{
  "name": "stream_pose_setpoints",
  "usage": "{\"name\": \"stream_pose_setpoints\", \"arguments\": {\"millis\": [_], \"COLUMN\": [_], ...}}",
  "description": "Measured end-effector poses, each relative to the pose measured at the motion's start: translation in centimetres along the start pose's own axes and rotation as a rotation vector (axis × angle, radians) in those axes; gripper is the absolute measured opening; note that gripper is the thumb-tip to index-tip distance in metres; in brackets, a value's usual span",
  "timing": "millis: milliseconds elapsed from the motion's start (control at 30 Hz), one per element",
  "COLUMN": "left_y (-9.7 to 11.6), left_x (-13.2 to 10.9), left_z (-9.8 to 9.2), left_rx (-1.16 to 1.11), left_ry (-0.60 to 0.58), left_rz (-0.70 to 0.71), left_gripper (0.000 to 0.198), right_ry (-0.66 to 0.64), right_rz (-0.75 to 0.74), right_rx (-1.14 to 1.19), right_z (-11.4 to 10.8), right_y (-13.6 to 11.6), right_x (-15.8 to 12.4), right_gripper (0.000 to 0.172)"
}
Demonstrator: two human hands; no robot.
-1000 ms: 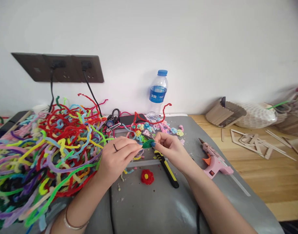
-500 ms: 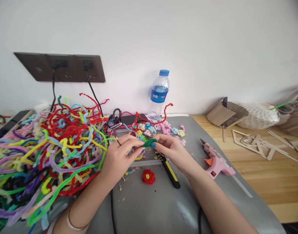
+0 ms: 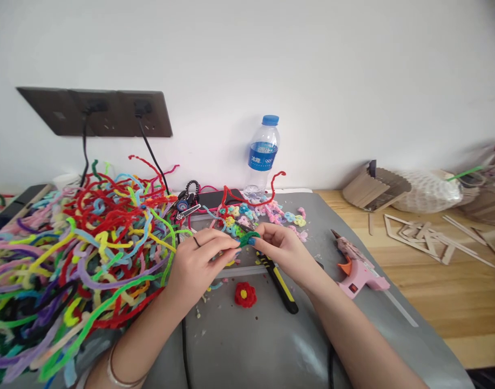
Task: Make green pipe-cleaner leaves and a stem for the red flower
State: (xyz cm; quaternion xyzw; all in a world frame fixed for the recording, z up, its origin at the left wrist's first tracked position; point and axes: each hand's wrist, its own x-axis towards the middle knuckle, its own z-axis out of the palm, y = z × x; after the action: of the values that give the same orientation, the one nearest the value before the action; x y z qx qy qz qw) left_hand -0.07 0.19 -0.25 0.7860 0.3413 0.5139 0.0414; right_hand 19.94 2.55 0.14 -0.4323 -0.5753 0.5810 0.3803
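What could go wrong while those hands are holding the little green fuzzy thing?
The green pipe-cleaner piece might slip or lose its shape, since the left hand and right hand only pinch it. The red flower with a yellow middle lies on the grey surface between the forearms, so a lowered hand could squash it. The pink glue gun lies near the right forearm; I can't tell if it's hot, but bumping it might hurt.

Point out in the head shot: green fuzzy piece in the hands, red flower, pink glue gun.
Green fuzzy piece (image 3: 244, 239): head view, middle of its exposed part.
Red flower (image 3: 244, 294): head view, its yellow centre.
Pink glue gun (image 3: 359, 269): head view, middle of its body.
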Motion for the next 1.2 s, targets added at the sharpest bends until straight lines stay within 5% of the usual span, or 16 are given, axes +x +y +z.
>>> {"name": "stream_pose_setpoints", "arguments": {"millis": [600,833,1000,1200], "left_y": [-0.19,-0.35,-0.23,0.2], "left_x": [0.16,-0.05,-0.01,0.33], "left_z": [-0.12,-0.05,0.11,0.01], "left_rx": [-0.077,-0.196,-0.287,-0.302], "left_ry": [0.025,0.056,0.046,-0.001], "left_rz": [-0.219,-0.439,-0.538,-0.558], "left_gripper": [0.013,0.011,0.012,0.015], "right_ry": [0.103,0.227,0.16,0.091], "right_rz": [-0.03,-0.103,-0.104,-0.093], "right_rx": [0.027,0.029,-0.03,-0.01], "right_z": [-0.45,-0.72,-0.33,0.07], "right_y": [-0.12,0.22,-0.09,-0.29], "right_x": [0.13,0.1,0.06,-0.02], "right_gripper": [0.038,0.044,0.049,0.035]}}
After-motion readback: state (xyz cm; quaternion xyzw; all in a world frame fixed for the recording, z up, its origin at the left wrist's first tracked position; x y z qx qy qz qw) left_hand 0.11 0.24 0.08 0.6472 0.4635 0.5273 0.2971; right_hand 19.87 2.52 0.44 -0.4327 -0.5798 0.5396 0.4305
